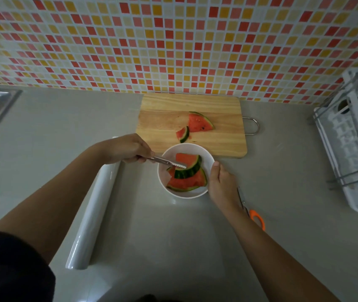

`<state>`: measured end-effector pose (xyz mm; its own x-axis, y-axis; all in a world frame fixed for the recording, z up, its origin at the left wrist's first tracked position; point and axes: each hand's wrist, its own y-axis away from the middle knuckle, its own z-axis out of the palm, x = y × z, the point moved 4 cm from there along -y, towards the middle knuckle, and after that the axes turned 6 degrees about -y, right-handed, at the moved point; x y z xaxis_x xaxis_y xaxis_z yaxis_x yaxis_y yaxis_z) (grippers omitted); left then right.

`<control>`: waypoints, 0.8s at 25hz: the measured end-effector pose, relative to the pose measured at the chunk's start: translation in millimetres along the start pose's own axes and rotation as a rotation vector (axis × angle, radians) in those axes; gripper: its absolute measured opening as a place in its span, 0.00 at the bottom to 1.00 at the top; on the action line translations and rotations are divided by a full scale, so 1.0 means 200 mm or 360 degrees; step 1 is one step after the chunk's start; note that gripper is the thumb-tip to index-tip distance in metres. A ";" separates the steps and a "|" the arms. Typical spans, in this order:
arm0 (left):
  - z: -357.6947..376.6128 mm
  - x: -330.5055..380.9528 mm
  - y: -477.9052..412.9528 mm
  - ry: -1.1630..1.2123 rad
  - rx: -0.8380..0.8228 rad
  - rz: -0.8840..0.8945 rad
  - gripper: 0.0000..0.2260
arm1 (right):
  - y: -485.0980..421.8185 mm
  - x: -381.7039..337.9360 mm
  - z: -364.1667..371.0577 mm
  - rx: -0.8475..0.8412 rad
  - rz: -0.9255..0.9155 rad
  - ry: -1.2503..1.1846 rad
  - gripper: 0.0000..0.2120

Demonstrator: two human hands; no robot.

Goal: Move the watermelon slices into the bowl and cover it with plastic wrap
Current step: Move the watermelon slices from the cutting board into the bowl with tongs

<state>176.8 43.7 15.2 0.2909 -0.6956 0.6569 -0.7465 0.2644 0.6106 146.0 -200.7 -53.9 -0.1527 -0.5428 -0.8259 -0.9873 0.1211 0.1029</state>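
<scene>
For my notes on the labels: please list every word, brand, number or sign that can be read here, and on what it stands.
None can be read. The plastic wrap roll, bowl, cutting board, scissors and dish rack show no legible text.

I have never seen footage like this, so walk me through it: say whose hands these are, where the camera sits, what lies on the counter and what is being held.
There is one picture, from a camera worn on a person's head, looking down at their own bare arms. There is no machine.

The left hand holds metal serrated tongs, whose tips reach a watermelon slice in the round white bowl. The right hand steadies the bowl's rim.

On the grey counter: a wooden cutting board with two more watermelon pieces, a larger wedge and a small piece; a long roll of plastic wrap at left; orange-handled scissors at right; a white dish rack farther right.
</scene>
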 end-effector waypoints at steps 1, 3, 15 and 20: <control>-0.02 0.03 0.02 -0.0161 0.0000 -0.0026 0.14 | 0.00 0.00 0.00 -0.0002 -0.0014 0.0000 0.20; -0.07 0.10 0.07 -0.0489 0.0005 -0.0072 0.17 | 0.00 0.00 0.00 -0.0003 -0.0027 -0.0012 0.20; -0.02 -0.04 -0.18 -0.0691 0.0956 0.0059 0.14 | 0.00 0.00 0.00 0.0026 -0.0003 -0.0026 0.19; 0.05 -0.03 -0.20 -0.1017 0.1196 0.0349 0.12 | 0.00 0.01 0.00 0.0028 -0.0012 -0.0026 0.19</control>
<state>198.8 30.8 -17.2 -0.1086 -0.9678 0.2270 -0.9927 0.0933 -0.0769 146.1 -201.4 -55.4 -0.1440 -0.5303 -0.8355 -0.9875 0.1317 0.0866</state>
